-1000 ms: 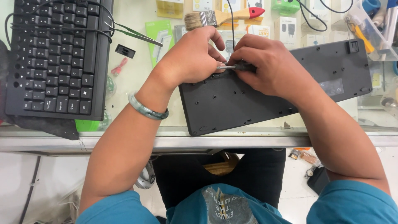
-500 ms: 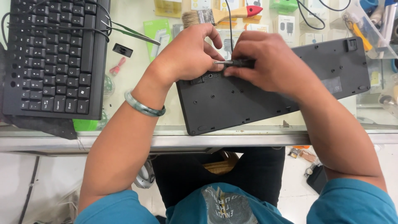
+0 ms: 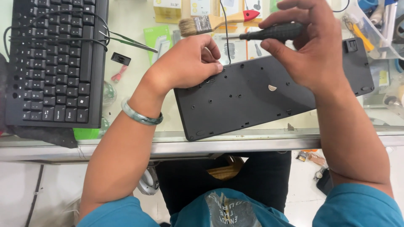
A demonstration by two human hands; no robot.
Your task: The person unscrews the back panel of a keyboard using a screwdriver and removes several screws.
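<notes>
A flat black plastic keyboard turned face down [image 3: 269, 98] lies in the middle of the frame on a glass table top [image 3: 126, 126], tilted a little. Its smooth back with small screw holes faces up.

The left hand [image 3: 187, 63] rests on the upper left edge of this keyboard. Its fingers are curled in, and the fingertips press on the edge. A green stone bracelet [image 3: 141, 117] sits on that wrist.

The right hand [image 3: 309, 46] is at the top of the frame, above the keyboard. It grips a screwdriver with a black handle [image 3: 273, 31], which lies sideways with its thin metal tip pointing left.

Just above the left hand lies a paint brush with a wooden handle and red end [image 3: 214, 22]. At the left of the frame is a second black keyboard with its keys facing up [image 3: 50, 63]. A pair of thin metal tweezers [image 3: 128, 40] lies beside it.
</notes>
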